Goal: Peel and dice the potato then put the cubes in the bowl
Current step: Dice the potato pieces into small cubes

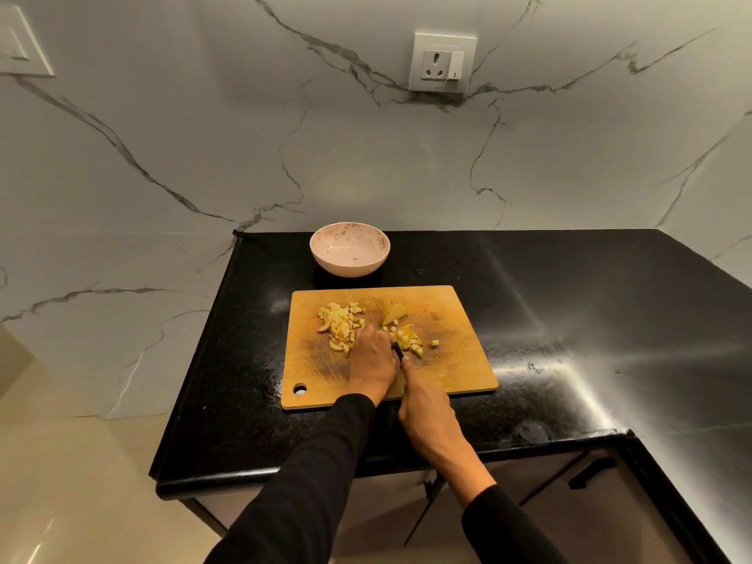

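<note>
A wooden cutting board (455, 360) lies on the black counter. A pile of yellow potato cubes (339, 323) sits on its left half. A smaller heap of cubes (407, 341) lies near the middle, with an uncut potato wedge (394, 314) behind it. My left hand (371, 362) rests on the board between the two heaps, fingers bent down at the potato. My right hand (425, 405) grips a knife (398, 352), whose blade meets the smaller heap. A pale pink bowl (350, 249) stands behind the board, nearly empty.
The black counter (569, 319) stretches to the right and ends at a front edge near my arms. A marble wall with a power socket (442, 62) stands behind. The counter's left edge drops to a pale floor (61, 482).
</note>
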